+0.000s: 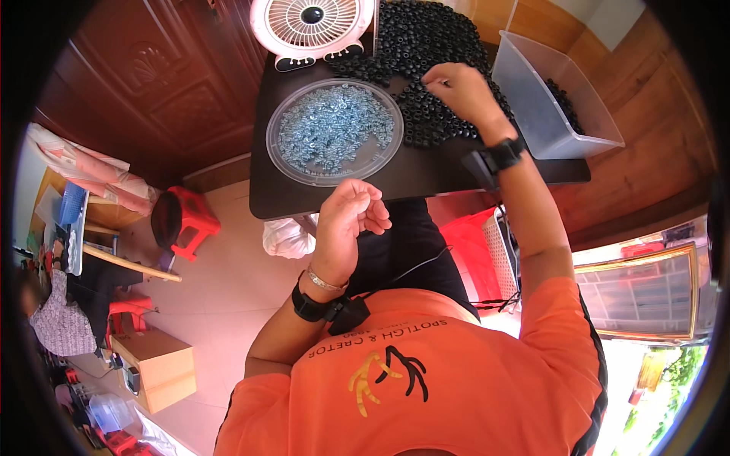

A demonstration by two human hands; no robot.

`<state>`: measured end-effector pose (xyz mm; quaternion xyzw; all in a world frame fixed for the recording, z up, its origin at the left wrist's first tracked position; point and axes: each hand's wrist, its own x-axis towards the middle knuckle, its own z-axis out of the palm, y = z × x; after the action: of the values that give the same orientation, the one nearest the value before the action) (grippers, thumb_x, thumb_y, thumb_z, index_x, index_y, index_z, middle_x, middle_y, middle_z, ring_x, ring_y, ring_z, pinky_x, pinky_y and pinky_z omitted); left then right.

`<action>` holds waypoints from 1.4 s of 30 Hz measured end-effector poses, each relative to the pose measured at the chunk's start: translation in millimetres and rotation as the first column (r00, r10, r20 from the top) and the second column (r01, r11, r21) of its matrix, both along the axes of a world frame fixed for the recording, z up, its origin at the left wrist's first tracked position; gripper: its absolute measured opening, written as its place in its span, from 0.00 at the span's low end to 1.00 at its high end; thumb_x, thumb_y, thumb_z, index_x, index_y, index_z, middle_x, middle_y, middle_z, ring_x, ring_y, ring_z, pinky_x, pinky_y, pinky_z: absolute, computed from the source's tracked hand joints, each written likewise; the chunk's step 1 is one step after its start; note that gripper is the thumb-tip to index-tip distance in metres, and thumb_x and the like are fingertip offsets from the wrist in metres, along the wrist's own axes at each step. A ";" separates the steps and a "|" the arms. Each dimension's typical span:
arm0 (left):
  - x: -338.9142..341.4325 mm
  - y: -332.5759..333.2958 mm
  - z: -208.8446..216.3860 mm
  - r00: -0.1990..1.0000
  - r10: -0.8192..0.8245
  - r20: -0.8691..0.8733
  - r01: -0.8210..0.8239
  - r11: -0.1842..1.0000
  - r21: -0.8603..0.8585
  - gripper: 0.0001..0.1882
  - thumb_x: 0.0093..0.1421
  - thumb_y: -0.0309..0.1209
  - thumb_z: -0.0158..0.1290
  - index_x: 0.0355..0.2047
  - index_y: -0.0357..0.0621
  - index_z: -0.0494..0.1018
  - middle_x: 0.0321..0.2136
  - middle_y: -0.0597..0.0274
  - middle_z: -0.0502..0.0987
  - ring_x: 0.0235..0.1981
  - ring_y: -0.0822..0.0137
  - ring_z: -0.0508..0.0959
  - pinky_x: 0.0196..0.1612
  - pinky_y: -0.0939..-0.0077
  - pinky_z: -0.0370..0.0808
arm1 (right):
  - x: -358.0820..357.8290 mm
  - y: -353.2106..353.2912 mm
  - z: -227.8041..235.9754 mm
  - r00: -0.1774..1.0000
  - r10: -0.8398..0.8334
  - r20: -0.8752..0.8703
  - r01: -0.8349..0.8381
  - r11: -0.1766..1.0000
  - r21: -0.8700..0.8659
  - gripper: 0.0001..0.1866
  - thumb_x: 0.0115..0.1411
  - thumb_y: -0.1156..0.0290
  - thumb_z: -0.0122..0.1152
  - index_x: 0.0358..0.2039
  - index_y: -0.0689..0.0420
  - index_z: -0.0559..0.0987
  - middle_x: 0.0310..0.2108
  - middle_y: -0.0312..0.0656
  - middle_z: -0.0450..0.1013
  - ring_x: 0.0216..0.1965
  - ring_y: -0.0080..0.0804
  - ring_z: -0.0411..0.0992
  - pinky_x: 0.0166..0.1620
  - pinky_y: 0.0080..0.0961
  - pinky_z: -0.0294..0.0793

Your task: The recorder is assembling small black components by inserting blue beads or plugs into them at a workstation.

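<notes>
My right hand (462,93) is over the pile of small black ring-shaped parts (433,38) on the dark table, its fingers drawn together; whatever is between them is too small to make out. My left hand (350,222) hovers just off the table's near edge with its fingers curled in, and I cannot make out what they hold. In front of it stands a round clear plastic tray (274,148), holding many small pale-blue, shiny pieces (334,125). The black parts spread from the back of the table to the tray's right side.
A pink fan (312,15) stands at the table's back left. On the right, a clear plastic bin (532,83) holds some black parts. The dark table (304,199) ends just before my body. A red stool (199,220) stands on the floor at left; another person (65,319) sits beyond.
</notes>
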<state>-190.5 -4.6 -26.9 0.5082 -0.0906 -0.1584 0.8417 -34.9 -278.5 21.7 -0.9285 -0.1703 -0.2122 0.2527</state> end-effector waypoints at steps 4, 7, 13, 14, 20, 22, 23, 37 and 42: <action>-0.2 8.3 -2.0 1.000 0.028 -0.009 -0.028 1.000 0.010 0.12 0.62 0.37 0.44 0.37 0.40 0.69 0.26 0.57 0.74 0.26 0.65 0.76 0.31 0.76 0.73 | 47.7 22.9 -26.0 0.981 0.031 -0.191 -0.066 0.981 -0.182 0.14 0.49 0.69 0.61 0.38 0.55 0.81 0.36 0.44 0.79 0.40 0.41 0.76 0.45 0.33 0.74; 0.2 14.2 -2.5 0.998 0.061 -0.014 -0.061 0.998 0.002 0.13 0.63 0.37 0.44 0.36 0.40 0.69 0.26 0.57 0.74 0.26 0.65 0.76 0.31 0.76 0.73 | 62.4 31.4 -32.2 0.968 0.024 -0.249 -0.098 0.952 -0.289 0.16 0.47 0.69 0.60 0.39 0.52 0.81 0.38 0.44 0.78 0.42 0.43 0.75 0.47 0.34 0.74; 4.6 21.6 -7.0 0.996 0.071 -0.058 -0.072 0.997 -0.005 0.12 0.63 0.36 0.44 0.36 0.39 0.69 0.26 0.58 0.74 0.26 0.65 0.77 0.31 0.75 0.72 | 61.3 35.2 -27.2 0.974 0.013 -0.226 -0.104 0.912 -0.396 0.17 0.48 0.68 0.59 0.41 0.52 0.81 0.39 0.44 0.78 0.44 0.43 0.74 0.48 0.37 0.73; 5.1 21.5 -7.0 0.996 0.073 -0.059 -0.074 0.997 -0.006 0.12 0.63 0.36 0.44 0.36 0.39 0.69 0.26 0.58 0.74 0.26 0.65 0.77 0.31 0.75 0.72 | 61.0 33.5 -27.2 0.977 -0.001 -0.212 -0.093 0.897 -0.433 0.16 0.49 0.68 0.59 0.41 0.52 0.81 0.38 0.44 0.78 0.44 0.43 0.74 0.48 0.37 0.73; 5.2 17.3 -5.0 0.997 0.057 -0.056 -0.057 0.998 -0.008 0.12 0.63 0.36 0.44 0.36 0.40 0.69 0.26 0.57 0.75 0.26 0.65 0.77 0.32 0.76 0.72 | 48.3 25.5 -26.7 0.999 0.027 0.031 -0.013 0.919 -0.395 0.11 0.49 0.66 0.61 0.35 0.53 0.81 0.34 0.41 0.77 0.42 0.41 0.72 0.47 0.36 0.72; 5.2 16.4 -3.9 0.997 0.060 -0.052 -0.061 0.998 -0.008 0.12 0.63 0.36 0.44 0.36 0.40 0.69 0.26 0.58 0.75 0.26 0.66 0.77 0.32 0.76 0.72 | 33.1 28.0 -14.9 0.998 0.049 0.042 -0.035 0.959 -0.280 0.11 0.49 0.67 0.63 0.34 0.54 0.80 0.33 0.41 0.76 0.42 0.41 0.73 0.46 0.35 0.72; 6.2 16.8 -3.5 0.997 0.062 -0.051 -0.062 0.998 -0.003 0.12 0.63 0.36 0.44 0.36 0.40 0.69 0.26 0.58 0.75 0.26 0.66 0.77 0.32 0.76 0.72 | 23.3 30.2 -8.2 0.996 0.071 0.053 -0.061 0.984 -0.166 0.11 0.48 0.68 0.64 0.33 0.55 0.80 0.33 0.41 0.76 0.41 0.41 0.73 0.46 0.35 0.72; 14.8 -14.8 9.6 0.995 0.059 0.079 -0.071 0.985 0.156 0.13 0.61 0.38 0.45 0.39 0.42 0.67 0.33 0.60 0.74 0.32 0.69 0.76 0.34 0.77 0.72 | -120.4 93.0 25.0 0.857 0.472 0.208 -0.469 0.880 -0.066 0.12 0.39 0.75 0.67 0.27 0.54 0.76 0.26 0.36 0.71 0.34 0.40 0.69 0.38 0.33 0.69; 11.1 -7.3 3.2 0.997 0.018 0.072 -0.017 1.000 -0.024 0.15 0.61 0.36 0.45 0.42 0.39 0.68 0.33 0.60 0.74 0.33 0.67 0.77 0.35 0.76 0.72 | -121.0 96.7 17.3 0.852 0.508 0.130 -0.521 0.847 0.104 0.13 0.39 0.77 0.68 0.28 0.55 0.76 0.28 0.36 0.72 0.36 0.39 0.70 0.38 0.34 0.71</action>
<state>-179.4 -11.9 -23.7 0.5044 -0.1182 -0.1315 0.8452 -155.9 -181.9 39.0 -0.8180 -0.4103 -0.1929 0.3541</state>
